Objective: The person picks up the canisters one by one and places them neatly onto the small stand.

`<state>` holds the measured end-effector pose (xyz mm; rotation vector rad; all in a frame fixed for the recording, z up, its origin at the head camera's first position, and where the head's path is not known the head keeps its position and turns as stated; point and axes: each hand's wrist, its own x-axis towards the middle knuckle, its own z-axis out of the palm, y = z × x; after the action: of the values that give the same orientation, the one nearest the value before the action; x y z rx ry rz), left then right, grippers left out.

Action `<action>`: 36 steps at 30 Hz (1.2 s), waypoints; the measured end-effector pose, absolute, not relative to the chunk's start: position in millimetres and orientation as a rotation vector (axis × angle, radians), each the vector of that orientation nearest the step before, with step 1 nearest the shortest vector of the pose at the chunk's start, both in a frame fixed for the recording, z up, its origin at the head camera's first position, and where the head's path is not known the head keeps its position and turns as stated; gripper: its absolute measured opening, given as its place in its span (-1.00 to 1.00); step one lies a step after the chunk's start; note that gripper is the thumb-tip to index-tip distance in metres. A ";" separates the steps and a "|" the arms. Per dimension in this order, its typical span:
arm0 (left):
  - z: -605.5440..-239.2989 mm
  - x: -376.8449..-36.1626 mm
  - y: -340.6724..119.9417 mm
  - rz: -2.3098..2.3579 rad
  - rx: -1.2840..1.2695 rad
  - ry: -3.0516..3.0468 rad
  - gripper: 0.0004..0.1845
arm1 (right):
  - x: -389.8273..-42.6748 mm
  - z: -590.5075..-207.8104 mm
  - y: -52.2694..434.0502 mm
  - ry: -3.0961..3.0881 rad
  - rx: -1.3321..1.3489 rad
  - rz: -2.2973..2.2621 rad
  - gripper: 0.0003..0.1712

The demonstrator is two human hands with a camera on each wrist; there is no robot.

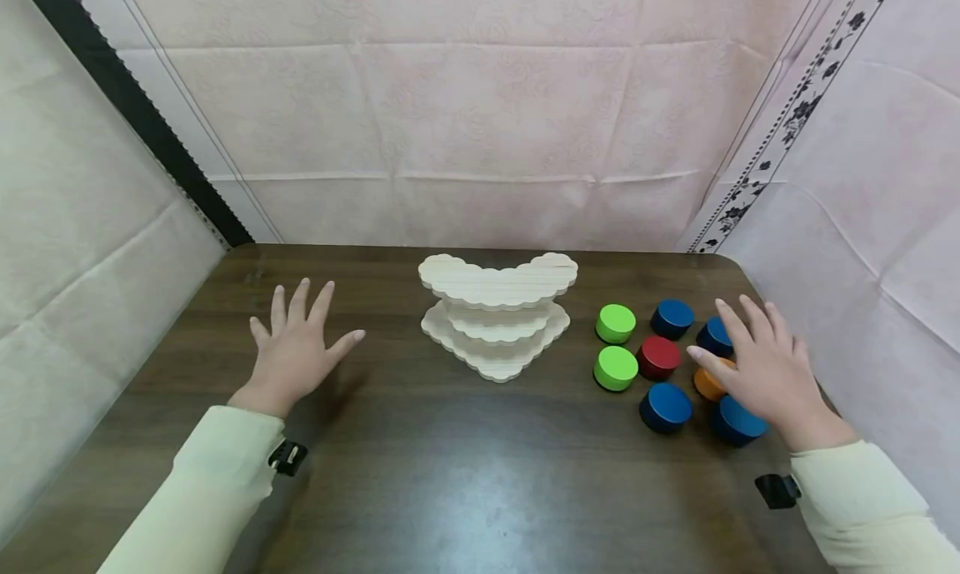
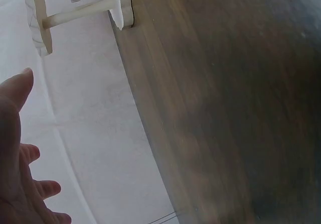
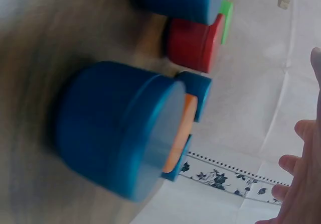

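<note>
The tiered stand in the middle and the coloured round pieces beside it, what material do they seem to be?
The tiered stand looks like pale unpainted wood: matte, with faint lines across its scalloped layers. The round pieces look like painted wood or plastic: smooth, evenly coloured, slightly glossy; which one is unclear.

1. Dark wood-grain table (image 1: 465, 491) is carrying everything.
2. Pale tiered wooden stand (image 1: 497, 311) is sitting at centre back.
3. Right of it, round blocks are lying clustered: two green (image 1: 616, 323), one red (image 1: 659, 356), four blue (image 1: 664, 406), one orange (image 1: 706, 383).

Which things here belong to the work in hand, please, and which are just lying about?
In hand: right hand over the orange disc and blue discs.
Lying about: wooden tiered stand, green discs, red disc, left hand on the table.
</note>
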<state>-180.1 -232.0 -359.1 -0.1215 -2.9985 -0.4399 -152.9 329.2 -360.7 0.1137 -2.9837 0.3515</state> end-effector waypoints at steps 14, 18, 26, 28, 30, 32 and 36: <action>-358.3 -192.3 -216.7 -0.534 -0.145 -2.981 -0.03 | -138.5 -382.3 347.9 -3.002 0.116 0.450 -0.02; -359.8 -195.4 -214.3 -0.559 -0.149 -2.989 -0.04 | -134.5 -387.9 352.2 -3.028 0.099 0.462 -0.01; -363.1 -204.5 -203.8 -0.658 -0.168 -2.994 -0.06 | -127.5 -396.8 360.5 -3.082 0.058 0.508 0.08; -363.5 -207.4 -199.7 -0.688 -0.181 -2.994 -0.07 | -126.3 -398.0 362.9 -3.116 0.032 0.529 0.13; -364.0 -210.3 -195.6 -0.719 -0.190 -2.993 -0.07 | -125.1 -398.6 364.7 -3.151 0.007 0.550 0.17; -364.6 -213.3 -192.3 -0.763 -0.194 -2.985 -0.07 | -123.8 -399.4 367.3 -3.174 -0.006 0.576 0.20; -364.2 -218.1 -187.2 -0.849 -0.190 -2.965 -0.08 | -122.0 -401.6 371.9 -3.199 0.002 0.646 0.21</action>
<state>-218.1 -187.2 -364.2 -0.1903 -2.9655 -0.8494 -122.0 371.9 -401.6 0.0024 -3.1985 0.6461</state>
